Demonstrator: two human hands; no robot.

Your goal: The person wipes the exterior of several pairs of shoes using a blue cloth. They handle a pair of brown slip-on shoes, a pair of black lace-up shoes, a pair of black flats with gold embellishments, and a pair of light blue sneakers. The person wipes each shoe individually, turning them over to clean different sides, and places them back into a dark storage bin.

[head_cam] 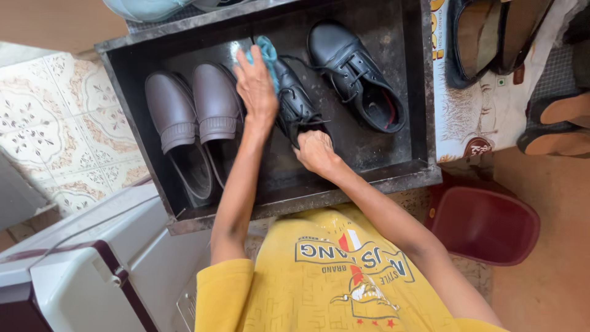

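While I am wiping the black lace-up leather shoe [295, 101] that lies in the middle of the dark, shallow, stone-like shelf compartment [405, 92], my left hand [255, 86] is pressing a crumpled light-blue cloth [265, 50] against its toe end, fingers closed over the cloth. My right hand [316, 154] is gripping the shoe at its heel opening, fingers curled tight around the rim, so the shoe is being steadied from behind. In my judgement the wipe is going best when the heel grip is keeping the shoe from sliding on the dusty floor of the compartment, and when the cloth is travelling along the toe and sides rather than snagging the laces.

Contents of the compartment, left to right: a pair of brown slip-on rubber shoes [193, 123] is lying side by side, toes pointing away from me, just beside my left forearm; the held shoe is lying near the centre; its matching black lace-up shoe [356, 74] is resting to the right, apart from it, laces loose. Right of the compartment, a dark red plastic tub [485, 224] is standing on the floor.
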